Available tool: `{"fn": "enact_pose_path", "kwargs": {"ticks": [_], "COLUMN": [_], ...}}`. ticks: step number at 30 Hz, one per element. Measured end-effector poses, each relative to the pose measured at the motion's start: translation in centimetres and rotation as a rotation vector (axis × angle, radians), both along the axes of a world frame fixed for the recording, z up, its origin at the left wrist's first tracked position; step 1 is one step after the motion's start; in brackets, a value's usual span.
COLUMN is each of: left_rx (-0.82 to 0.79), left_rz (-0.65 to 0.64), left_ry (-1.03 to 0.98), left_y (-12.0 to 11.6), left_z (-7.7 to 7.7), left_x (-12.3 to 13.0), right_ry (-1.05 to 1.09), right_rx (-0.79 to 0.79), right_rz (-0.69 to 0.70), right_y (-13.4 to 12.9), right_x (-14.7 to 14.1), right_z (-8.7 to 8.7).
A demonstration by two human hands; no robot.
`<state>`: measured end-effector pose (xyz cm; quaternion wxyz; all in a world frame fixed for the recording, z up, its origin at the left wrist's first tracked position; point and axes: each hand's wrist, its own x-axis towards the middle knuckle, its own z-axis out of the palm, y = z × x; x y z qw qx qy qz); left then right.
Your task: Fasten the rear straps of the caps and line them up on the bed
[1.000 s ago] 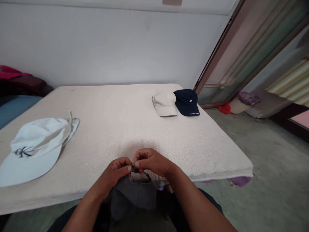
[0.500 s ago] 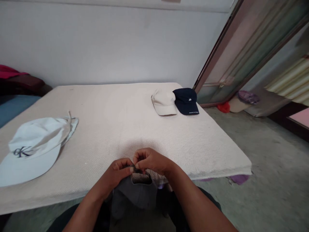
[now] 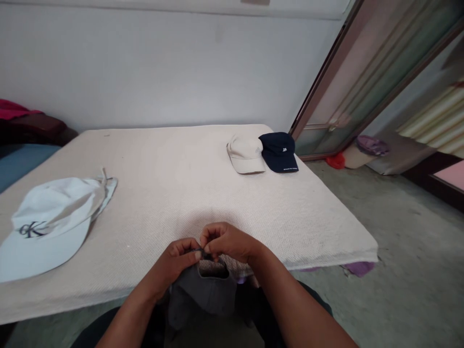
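A dark grey cap (image 3: 208, 292) hangs at the near edge of the table, over my lap, with its back opening facing up. My left hand (image 3: 178, 261) pinches the strap at that opening between thumb and fingers. Close against it, my right hand (image 3: 225, 241) is closed on the same strap, fingertips meeting the left thumb. The strap's fastening is mostly covered by my fingers. The crown's lower part and the brim lie in shadow below the table edge.
A white cap (image 3: 54, 208) with dark letters lies at the left on the cloth-covered table (image 3: 163, 169). Toward the back right, a beige cap (image 3: 245, 153) touches a navy cap (image 3: 279, 152). Behind stands a pale wall (image 3: 174, 67); a bin (image 3: 362, 152) is on the floor at right.
Both hands keep their grip on the grey cap's strap, with only a very slight shift of the fingers. The other caps lie as before.
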<state>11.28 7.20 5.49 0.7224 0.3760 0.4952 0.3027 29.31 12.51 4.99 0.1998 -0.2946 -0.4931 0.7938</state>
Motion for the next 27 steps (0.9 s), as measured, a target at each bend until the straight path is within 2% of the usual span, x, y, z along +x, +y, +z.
{"fn": "enact_pose_path", "kwargs": {"ticks": [4,8,15,21,27], "left_rx": [0.011,0.011,-0.025,0.008,0.003], "left_rz": [-0.009,-0.01,0.016,0.031,0.015], "left_ry": [0.007,0.014,-0.043,-0.006,0.01], "left_y": [-0.03,0.04,-0.04,-0.14,-0.06], "left_z": [-0.2,-0.36,0.02,-0.08,-0.31], "left_x": [0.05,0.12,0.27,0.4,0.38], "right_ry": [-0.015,-0.063,-0.021,0.003,-0.006], "right_rx": [-0.018,0.041,0.01,-0.013,0.04], "right_rz": [0.016,0.028,0.014,0.006,0.009], "right_y": [0.1,0.13,0.02,-0.06,-0.02], "right_x": [0.11,0.2,0.24,0.39,0.46], "right_z": [-0.25,-0.27,0.13,0.13,-0.04]}}
